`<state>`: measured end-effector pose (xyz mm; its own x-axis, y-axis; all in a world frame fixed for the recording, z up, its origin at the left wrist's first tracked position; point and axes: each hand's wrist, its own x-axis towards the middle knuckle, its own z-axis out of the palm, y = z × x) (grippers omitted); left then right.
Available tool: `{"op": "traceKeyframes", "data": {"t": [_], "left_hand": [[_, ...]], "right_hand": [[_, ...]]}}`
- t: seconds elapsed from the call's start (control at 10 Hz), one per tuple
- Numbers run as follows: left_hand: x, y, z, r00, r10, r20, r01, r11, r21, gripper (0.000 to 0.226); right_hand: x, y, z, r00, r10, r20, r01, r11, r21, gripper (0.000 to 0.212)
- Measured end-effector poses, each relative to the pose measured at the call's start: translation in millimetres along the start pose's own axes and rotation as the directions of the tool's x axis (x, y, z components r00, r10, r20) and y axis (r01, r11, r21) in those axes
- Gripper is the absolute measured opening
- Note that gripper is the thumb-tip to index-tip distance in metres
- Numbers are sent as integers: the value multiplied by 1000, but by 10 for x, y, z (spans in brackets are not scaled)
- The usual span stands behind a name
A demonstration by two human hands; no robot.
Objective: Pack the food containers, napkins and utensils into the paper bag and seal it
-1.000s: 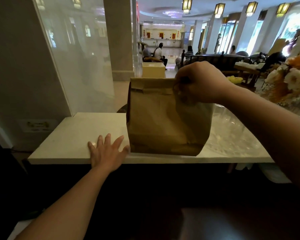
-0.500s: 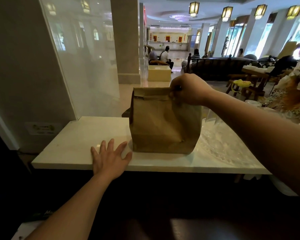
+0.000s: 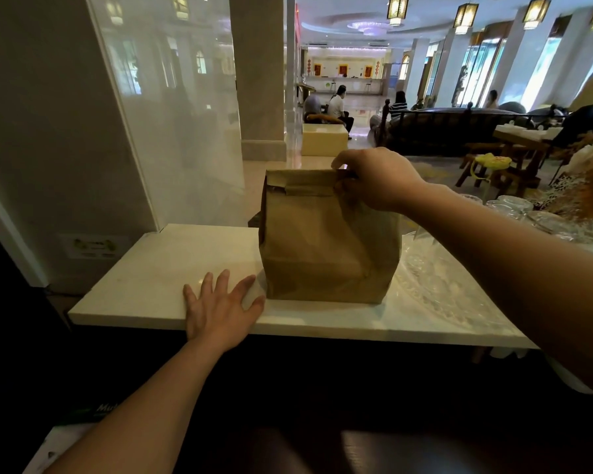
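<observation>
A brown paper bag [image 3: 326, 248] stands upright on the white stone counter [image 3: 158, 268], its top folded over into a flat strip. My right hand [image 3: 374, 177] grips the right end of that folded top, fingers curled over it. My left hand [image 3: 220, 306] rests flat on the counter's front edge, fingers spread, just left of the bag's lower corner and apart from it. What is inside the bag is hidden.
A clear patterned glass tray [image 3: 439, 278] lies on the counter right of the bag, with glass cups [image 3: 507, 206] behind it. A glass partition [image 3: 172, 114] rises at the left. Beyond is a lobby with seated people and wooden furniture.
The bag now looks farther away and lower in view, and my right hand has stayed gripping its folded top. My left hand remains flat on the counter.
</observation>
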<state>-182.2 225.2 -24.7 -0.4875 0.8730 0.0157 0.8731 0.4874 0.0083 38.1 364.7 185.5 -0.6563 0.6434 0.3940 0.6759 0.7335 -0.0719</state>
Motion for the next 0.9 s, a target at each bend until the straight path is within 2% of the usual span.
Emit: {"op": "traceKeyframes", "data": {"t": [0.2,0.4,0.6,0.7,0.8,0.9], "left_hand": [[-16,10,-36,1000,2,10,-2,1000,2,71],[-42,23,-67,999,-2,38,2,1000,2,70],[-21,-2,-191,981,16,193,-8,999,-39,71],[-71,-4,-316,994,0,106,14,991,-131,69],[-153,2,-435,994,-10,-108,-1,995,-105,71],[-245,29,-575,973,1,-229,-26,994,-104,75]], "right_hand": [[-95,-3,6,999,-11,-38,11,1000,-1,52],[-156,-7,-18,995,-19,-95,18,1000,-16,52],[-324,-83,-42,988,-52,-148,43,997,-65,49],[-446,-159,-72,977,-67,-205,39,990,-138,46],[-521,-212,-95,971,-72,-229,46,992,-116,46],[-607,-271,-122,967,-75,-243,50,993,-105,47]]}}
